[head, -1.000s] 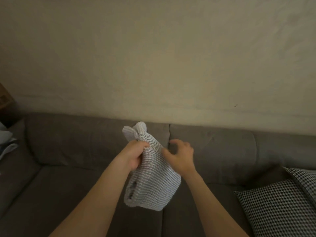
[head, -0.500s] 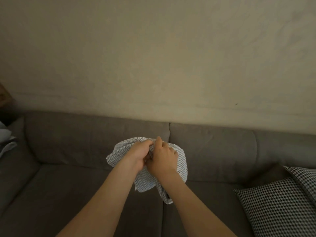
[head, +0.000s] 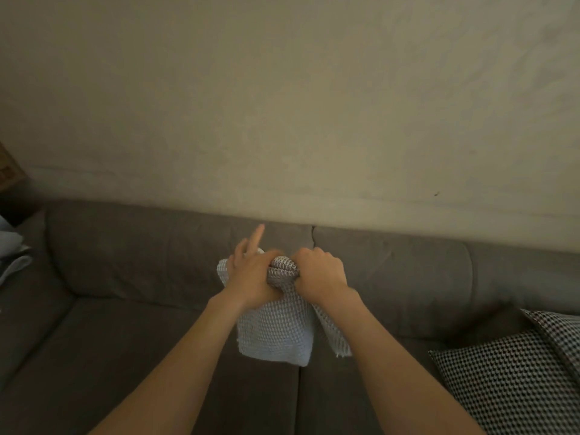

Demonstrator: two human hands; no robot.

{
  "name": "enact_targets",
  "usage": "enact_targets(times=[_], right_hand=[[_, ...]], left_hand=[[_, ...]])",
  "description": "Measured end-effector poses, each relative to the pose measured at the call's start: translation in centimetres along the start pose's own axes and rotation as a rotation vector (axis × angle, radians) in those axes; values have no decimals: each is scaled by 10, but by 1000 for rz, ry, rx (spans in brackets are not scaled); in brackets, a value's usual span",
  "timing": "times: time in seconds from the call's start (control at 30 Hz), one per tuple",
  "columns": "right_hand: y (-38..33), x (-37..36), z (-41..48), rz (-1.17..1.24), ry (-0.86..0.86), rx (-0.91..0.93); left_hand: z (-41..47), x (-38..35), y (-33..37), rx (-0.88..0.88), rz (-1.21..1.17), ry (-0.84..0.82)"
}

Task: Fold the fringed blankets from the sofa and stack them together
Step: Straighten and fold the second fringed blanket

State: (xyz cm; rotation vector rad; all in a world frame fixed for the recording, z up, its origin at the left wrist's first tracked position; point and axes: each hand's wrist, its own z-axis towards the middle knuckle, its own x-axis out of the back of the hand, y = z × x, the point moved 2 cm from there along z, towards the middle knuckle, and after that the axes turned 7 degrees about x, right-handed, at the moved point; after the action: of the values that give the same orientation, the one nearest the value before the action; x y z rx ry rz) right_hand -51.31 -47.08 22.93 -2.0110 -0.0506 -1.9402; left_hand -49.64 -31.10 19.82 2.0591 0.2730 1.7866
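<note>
Since half a second ago the two hands have drawn slightly apart, and the blanket now hangs below them as a flatter folded panel, not a loose bunch. Nearest, both forearms reach forward over the seat of the sofa. The left hand holds the bunched top edge, its forefinger sticking straight up and blurred. The right hand has a closed grip, fingers curled tight round the same edge.

Between the hands a short ridge of cloth runs left to right. The rest drops straight down, seemingly in the air above the seat, with a frayed corner trailing under the right wrist. The next fold, I judge, turns on this: the cloth's long axis hangs vertical beneath both grips, about equally near either hand.

To the right lies a checked cushion. At the far left edge is some pale cloth, perhaps more blankets. Behind the sofa is the wall.
</note>
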Motion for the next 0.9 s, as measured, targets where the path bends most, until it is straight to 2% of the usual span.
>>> enact_targets(times=[0.07, 0.13, 0.2, 0.27, 0.37, 0.47, 0.53, 0.63, 0.73, 0.9], right_hand=[[0, 3, 1, -35, -1, 19], [1, 8, 1, -68, 15, 25], [4, 14, 2, -98, 42, 25], [7, 18, 4, -112, 54, 14], [19, 21, 8, -145, 64, -21], [36, 17, 10, -170, 68, -64], [45, 8, 8, -169, 76, -78], [60, -11, -1, -125, 115, -104], [73, -22, -10, -72, 128, -141], [78, -11, -9, -186, 60, 20]], left_hand=[[4, -4, -7, -106, 64, -53], [0, -6, -12, -133, -10, -38], [-8, -10, -14, -108, -93, 55], [-13, -15, -13, -132, -53, 183], [-12, -18, -3, -363, 150, 303], [-4, -14, 9, -518, 398, 248], [-2, -8, 18, -498, 503, 193], [1, 4, 31, -425, 512, 153], [2, 11, 32, -520, 565, 140], [6, -1, 8, -680, 715, 123]])
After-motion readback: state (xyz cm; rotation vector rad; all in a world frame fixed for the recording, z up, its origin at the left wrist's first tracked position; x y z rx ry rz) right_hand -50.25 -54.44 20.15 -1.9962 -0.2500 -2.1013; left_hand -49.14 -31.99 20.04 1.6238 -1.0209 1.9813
